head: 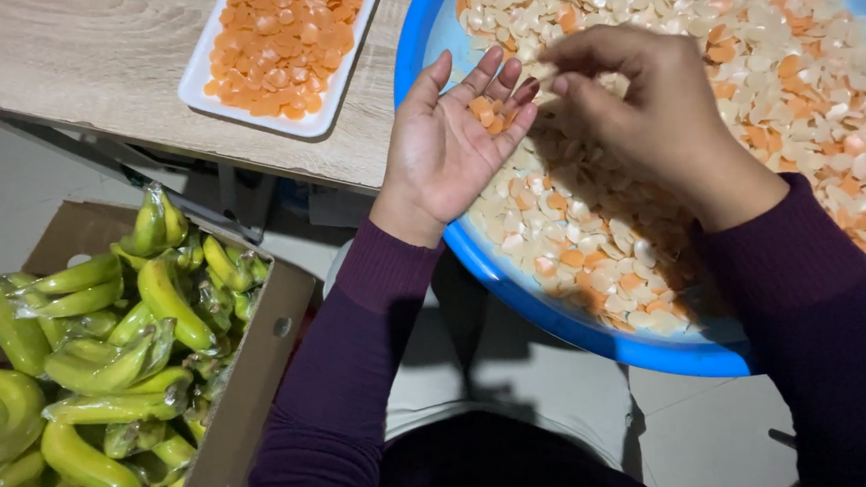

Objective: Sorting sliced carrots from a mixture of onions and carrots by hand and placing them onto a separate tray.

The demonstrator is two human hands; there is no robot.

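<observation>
My left hand is held palm up over the near edge of a big blue basin, with a few small orange pieces lying on its fingers. My right hand hovers over the basin, fingertips pinched together close to the left hand's fingertips. The basin holds a heap of mixed white and orange pieces. Dark purple sleeves cover both arms.
A white rectangular tray filled with orange pieces sits on the wooden table to the left. Below the table, a cardboard box holds several bunches of green bananas in plastic wrap. Tiled floor shows beneath.
</observation>
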